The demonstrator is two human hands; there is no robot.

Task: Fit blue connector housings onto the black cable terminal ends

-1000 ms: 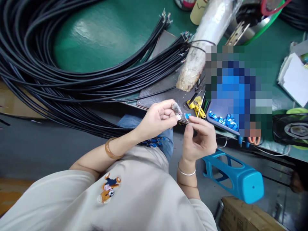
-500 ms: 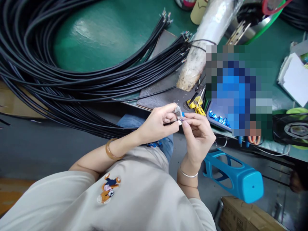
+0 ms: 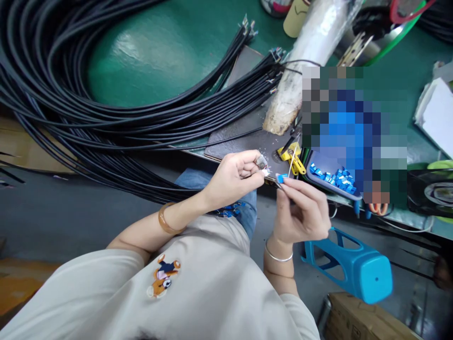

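My left hand [image 3: 238,177] is closed, with thumb and index finger pinched at the end of a thin cable, most of which the fingers hide. Grey covering [image 3: 262,162] wraps the index fingertip, and a white bit shows by the thumb. Just to the right, my right hand [image 3: 303,208] pinches a small blue connector [image 3: 282,178] between thumb and fingers. A thin dark strand or tip spans the short gap between the hands; its kind I cannot make out. Behind them lies a yellow tool [image 3: 293,157] on the dark board [image 3: 230,147].
Thick bundles of black cable [image 3: 141,113] sweep across the left, stripped ends near a plastic-wrapped roll [image 3: 300,71]. At right stands a tray [image 3: 331,188] with blue connectors, partly pixelated. A blue stool [image 3: 371,276] and cardboard box [image 3: 368,316] stand below the green table [image 3: 148,52].
My right hand has drawn away from the left, down and to the right, and the blue connector now shows at its fingertips. My left hand has hardly moved. The view has shifted slightly.
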